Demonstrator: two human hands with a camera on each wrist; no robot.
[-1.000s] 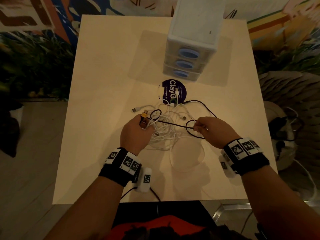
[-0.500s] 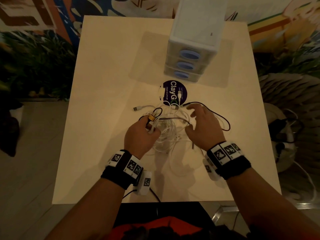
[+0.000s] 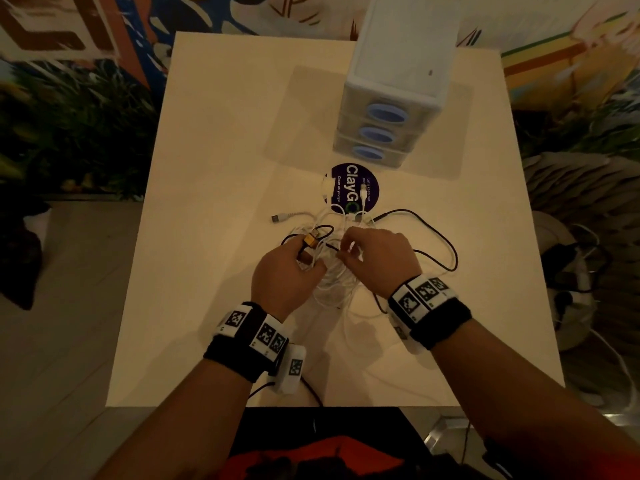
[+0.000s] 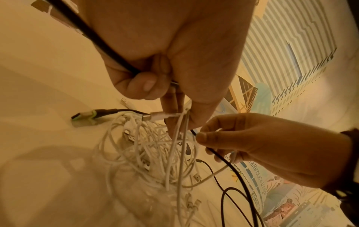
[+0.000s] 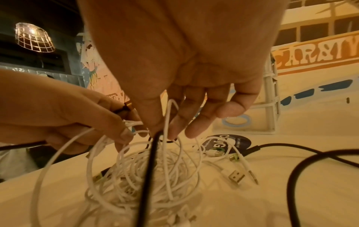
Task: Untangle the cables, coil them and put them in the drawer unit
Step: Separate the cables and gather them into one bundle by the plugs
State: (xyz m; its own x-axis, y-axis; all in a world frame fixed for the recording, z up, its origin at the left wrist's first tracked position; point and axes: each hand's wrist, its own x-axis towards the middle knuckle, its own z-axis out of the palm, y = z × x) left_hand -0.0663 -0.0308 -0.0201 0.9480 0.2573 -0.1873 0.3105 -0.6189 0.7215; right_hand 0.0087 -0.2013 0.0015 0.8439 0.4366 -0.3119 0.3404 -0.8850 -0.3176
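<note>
Left hand [image 3: 282, 271]: fingers clenched around a black cable [image 4: 101, 44] near its gold-tipped plug [image 3: 309, 241], with white strands also caught. Between and below both sets of fingers, the tangle of white cables [image 3: 334, 282] lies on the counter [image 3: 214, 168]. Right hand [image 3: 379, 258]: thumb and forefinger pinching the black cable; remaining fingers spread. Drawer unit [image 3: 391, 109] stands well beyond the fingers, drawers closed.

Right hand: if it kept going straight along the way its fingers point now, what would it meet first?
Probably the left hand: the right hand points at it across the white cable tangle, though depth is unclear.
</note>
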